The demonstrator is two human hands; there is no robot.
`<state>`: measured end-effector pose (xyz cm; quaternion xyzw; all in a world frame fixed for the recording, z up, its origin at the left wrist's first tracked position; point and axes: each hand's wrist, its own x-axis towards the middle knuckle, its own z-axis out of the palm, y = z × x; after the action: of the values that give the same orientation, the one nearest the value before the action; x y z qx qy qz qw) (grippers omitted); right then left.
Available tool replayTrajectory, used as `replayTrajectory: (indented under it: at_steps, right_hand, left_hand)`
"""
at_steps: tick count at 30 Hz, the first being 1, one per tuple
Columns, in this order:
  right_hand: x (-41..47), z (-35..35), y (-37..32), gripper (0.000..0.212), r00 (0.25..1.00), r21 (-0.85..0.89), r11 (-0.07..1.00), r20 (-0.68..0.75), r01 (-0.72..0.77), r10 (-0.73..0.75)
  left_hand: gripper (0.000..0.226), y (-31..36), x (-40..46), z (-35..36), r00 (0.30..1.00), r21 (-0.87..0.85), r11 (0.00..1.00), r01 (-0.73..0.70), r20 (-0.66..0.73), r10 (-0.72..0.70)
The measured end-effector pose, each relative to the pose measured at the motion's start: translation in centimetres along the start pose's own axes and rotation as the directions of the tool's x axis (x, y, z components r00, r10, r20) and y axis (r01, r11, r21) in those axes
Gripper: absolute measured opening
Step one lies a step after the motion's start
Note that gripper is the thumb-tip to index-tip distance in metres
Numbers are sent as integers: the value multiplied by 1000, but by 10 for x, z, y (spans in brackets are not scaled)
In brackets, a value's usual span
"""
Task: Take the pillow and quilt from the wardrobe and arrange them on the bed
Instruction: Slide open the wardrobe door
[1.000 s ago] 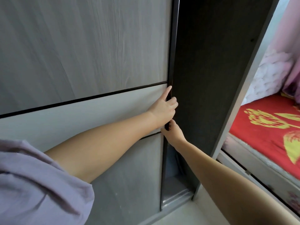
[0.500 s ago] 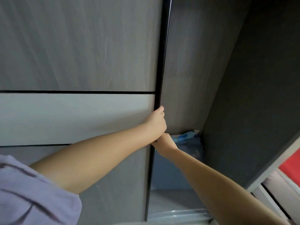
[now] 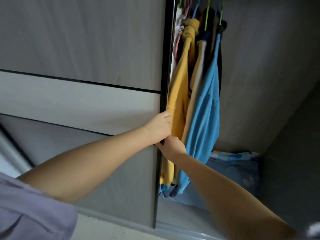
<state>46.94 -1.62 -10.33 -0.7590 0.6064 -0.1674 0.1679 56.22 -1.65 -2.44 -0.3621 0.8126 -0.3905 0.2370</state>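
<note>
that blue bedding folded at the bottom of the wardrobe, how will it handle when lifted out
The blue bedding looks soft and puffy, so it will probably sag and unfold unless scooped from beneath. It fills the compartment, so likely bulky yet light. The blue garment hangs over its front and may drag along.

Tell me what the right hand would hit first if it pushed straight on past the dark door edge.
Most likely the hanging yellow garment: the right hand grips the dark edge of the grey sliding wardrobe door and points into the clothes just behind it. Depth is hard to judge here.
</note>
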Motion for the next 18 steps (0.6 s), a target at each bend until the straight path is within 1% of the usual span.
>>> replayTrajectory:
  at_steps: [3, 6, 8, 10, 12, 13, 15, 18]
  right_hand:
    - [5, 6, -12, 37, 999, -5, 999, -6, 33, -33]
    - [6, 10, -14, 37, 998, -46, 997, -23, 54, -56]
    - [2, 10, -9, 40, 996, -110, 991, -47, 76, -82]
    - [-3, 8, 7, 43, 993, -197, 977, -66, 84, -99]
    - [-9, 1, 34, 43, 996, -249, 967, -68, 45, -63]
    - [-12, -4, 51, 42, 997, -263, 965, -72, 9, -29]
    - [-19, -17, 88, 40, 994, -280, 957, -96, -81, 56]
    - [-34, -35, 142, 36, 972, -298, 929, -154, -219, 179]
  left_hand:
    - [23, -5, -10, 9, 999, -21, 999, 27, -20, -27]
    - [25, -3, -13, 13, 999, -9, 999, 32, -21, -32]
    - [27, 0, -11, 13, 1000, 3, 1000, 31, -2, -31]
    - [29, 5, -8, 12, 999, -10, 1000, 17, 45, -16]
    - [27, 15, 2, 7, 998, -85, 996, -14, 63, 20]
    - [25, 21, 9, 3, 998, -139, 989, -42, 42, 49]
    - [23, 38, 29, -9, 993, -243, 963, -118, -45, 111]
    - [21, 70, 67, -35, 974, -411, 888, -205, -179, 142]
